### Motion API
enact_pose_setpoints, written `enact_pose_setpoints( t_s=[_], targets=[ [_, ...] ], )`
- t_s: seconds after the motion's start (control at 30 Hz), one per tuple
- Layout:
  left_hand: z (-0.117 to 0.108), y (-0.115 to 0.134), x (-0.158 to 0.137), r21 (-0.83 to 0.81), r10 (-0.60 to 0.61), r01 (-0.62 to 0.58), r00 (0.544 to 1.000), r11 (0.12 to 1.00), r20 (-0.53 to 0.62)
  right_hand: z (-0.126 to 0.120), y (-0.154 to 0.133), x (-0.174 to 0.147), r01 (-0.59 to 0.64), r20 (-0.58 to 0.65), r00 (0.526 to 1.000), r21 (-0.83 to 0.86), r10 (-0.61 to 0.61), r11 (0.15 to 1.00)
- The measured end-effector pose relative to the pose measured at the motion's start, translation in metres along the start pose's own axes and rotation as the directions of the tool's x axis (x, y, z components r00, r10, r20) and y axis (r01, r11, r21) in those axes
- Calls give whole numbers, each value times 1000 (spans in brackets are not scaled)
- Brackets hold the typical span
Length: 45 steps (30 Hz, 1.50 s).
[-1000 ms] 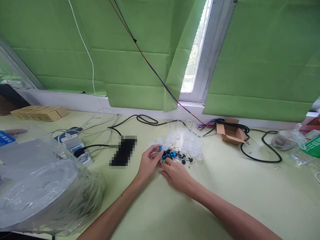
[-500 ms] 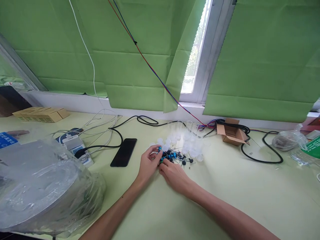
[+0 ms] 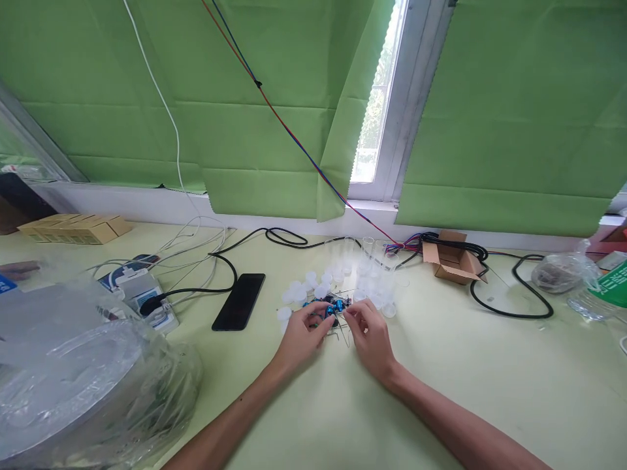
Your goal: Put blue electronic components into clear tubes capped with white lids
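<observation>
A pile of small electronic parts point(image 3: 337, 305), blue and black with thin wire leads, lies on the table before me. My left hand point(image 3: 304, 333) is at the pile's left side, thumb and forefinger closed on a small blue electronic component point(image 3: 330, 309). At the right of the pile is my right hand point(image 3: 371, 334), its fingertips pinched together; whatever they hold is too small to make out. Wire leads point(image 3: 345, 333) stick out between the hands. White translucent plastic caps point(image 3: 309, 281) are scattered behind and left of the pile, and clear tubes point(image 3: 367, 251) stand behind it.
A black phone point(image 3: 239, 301) lies to the left, near a power strip point(image 3: 159, 313) with tangled cables. A bulky plastic-wrapped roll point(image 3: 88, 372) occupies the left front. Behind right are an open cardboard box point(image 3: 453, 266), a black cable point(image 3: 514, 314) and a green-labelled bottle point(image 3: 610, 290).
My right hand has moved right, away from my left, its fingers now pinched. My left hand has shifted slightly right and nearer. The pile looks lower and more covered by the hands.
</observation>
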State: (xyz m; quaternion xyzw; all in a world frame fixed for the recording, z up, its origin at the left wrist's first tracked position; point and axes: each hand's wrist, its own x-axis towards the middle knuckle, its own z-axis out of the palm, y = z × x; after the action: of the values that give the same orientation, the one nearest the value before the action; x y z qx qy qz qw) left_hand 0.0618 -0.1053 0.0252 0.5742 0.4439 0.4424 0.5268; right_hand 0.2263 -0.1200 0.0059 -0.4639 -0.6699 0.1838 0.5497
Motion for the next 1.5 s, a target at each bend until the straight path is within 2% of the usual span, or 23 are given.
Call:
enact_pose_setpoints(
  t_s=[0.1,0.3,0.8,1.5],
  targets=[
    [4,0,-3,-46,-47,50,997,998,67,-1,-3,0,-20,-35,999,35,21,999],
    [8,10,-7,-217,-140,187,967,958,215,-1,-5,-1,5,-29,1000,47,-4,999],
    [6,6,-7,-357,-227,301,945,884,233,1,-1,-2,9,64,998,74,-14,997],
    [12,10,-11,-296,-264,296,954,908,145,1,2,-3,41,141,989,100,-55,994]
  ],
)
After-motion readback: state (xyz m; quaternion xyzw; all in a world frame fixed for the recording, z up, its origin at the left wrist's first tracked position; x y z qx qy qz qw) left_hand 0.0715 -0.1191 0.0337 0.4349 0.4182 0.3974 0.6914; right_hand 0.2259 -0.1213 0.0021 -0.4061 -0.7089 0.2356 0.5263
